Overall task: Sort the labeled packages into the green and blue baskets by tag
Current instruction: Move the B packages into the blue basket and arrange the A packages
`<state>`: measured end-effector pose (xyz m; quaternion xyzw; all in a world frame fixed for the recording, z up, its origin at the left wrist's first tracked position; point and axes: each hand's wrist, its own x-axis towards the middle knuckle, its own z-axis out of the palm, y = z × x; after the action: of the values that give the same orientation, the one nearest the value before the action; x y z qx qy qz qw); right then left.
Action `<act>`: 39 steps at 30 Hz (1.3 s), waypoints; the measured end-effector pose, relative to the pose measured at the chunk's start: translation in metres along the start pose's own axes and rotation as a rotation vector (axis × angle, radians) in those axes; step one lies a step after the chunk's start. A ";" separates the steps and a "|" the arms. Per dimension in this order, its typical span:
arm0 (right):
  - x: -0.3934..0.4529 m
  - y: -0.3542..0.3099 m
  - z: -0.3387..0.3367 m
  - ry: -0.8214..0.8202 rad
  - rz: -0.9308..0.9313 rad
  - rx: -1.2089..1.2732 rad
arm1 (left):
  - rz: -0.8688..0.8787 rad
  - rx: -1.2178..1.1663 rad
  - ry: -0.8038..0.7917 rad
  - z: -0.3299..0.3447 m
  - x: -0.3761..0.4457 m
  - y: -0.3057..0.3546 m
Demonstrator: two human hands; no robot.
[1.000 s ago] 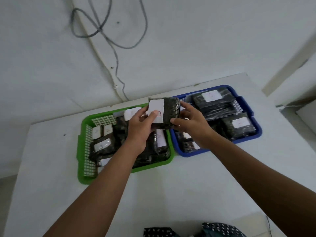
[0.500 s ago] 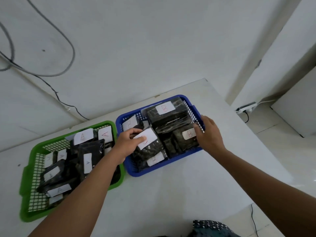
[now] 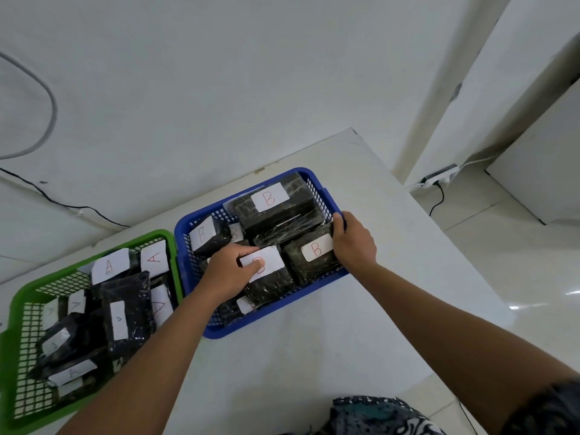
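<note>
the dark package [image 3: 266, 282] with a red-lettered white tag sits in the blue basket [image 3: 317, 180] among b-tagged ones, left hand [image 3: 230, 270] gripping its near-left corner. right hand [image 3: 353, 240] clamps the basket's right rim. green basket [image 3: 12, 309] with a-tagged packs sits just left, on the white table [image 3: 314, 356].

Left hand [image 3: 230, 271] hides part of the package [image 3: 266, 284] tag.

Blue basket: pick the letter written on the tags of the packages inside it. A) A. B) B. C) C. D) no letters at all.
B: the white tags in the blue basket read a red B, as on the big package at the back and the package by the right hand.
</note>
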<state>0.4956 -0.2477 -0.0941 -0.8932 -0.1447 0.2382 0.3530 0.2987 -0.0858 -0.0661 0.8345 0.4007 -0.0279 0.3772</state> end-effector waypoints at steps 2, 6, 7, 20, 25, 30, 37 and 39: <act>0.000 0.000 0.001 -0.001 -0.002 -0.011 | 0.061 0.061 0.034 0.002 -0.001 -0.002; -0.001 0.000 0.000 -0.019 -0.013 -0.008 | 0.143 0.084 0.134 0.002 -0.008 -0.002; -0.003 0.000 0.000 -0.015 -0.033 -0.008 | 0.168 0.101 0.167 0.000 -0.011 -0.002; -0.081 -0.110 0.078 -0.011 -0.776 -0.358 | 0.202 0.431 0.717 -0.091 -0.093 -0.110; -0.140 -0.166 0.157 -0.092 -0.956 -0.345 | 0.074 0.479 0.785 -0.135 -0.147 -0.188; -0.193 -0.203 0.222 -0.225 -1.131 -0.391 | 0.012 0.476 0.801 -0.157 -0.187 -0.265; -0.233 -0.226 0.285 -0.370 -1.202 -0.483 | -0.102 0.266 0.689 -0.162 -0.198 -0.327; -0.235 -0.232 0.294 -0.453 -1.143 -0.547 | -0.106 0.191 0.645 -0.159 -0.193 -0.334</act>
<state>0.1206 -0.0185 -0.0436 -0.6614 -0.7204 0.1500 0.1455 -0.1027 0.0250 -0.0877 0.8099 0.5378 0.1804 0.1493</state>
